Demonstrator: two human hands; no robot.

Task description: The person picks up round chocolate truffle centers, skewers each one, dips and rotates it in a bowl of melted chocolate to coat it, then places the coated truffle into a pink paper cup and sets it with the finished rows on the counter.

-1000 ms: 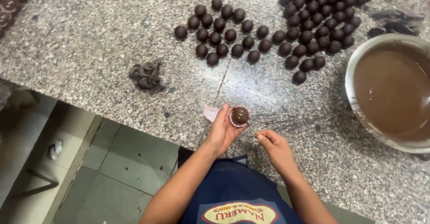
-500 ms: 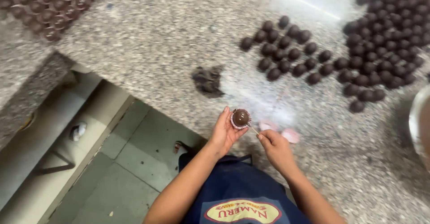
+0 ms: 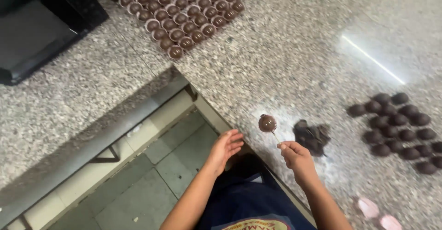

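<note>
1. Your right hand (image 3: 297, 158) pinches a thin stick, fingers closed on it, with the chocolate ball (image 3: 267, 123) at its tip just above your fingertips.
2. Your left hand (image 3: 224, 148) is empty, fingers apart and loosely curled, beside the ball.
3. You seem to be carrying the ball; setting it down calls for a steady stick, clear of the chocolate scraps (image 3: 313, 136) nearby.
</note>
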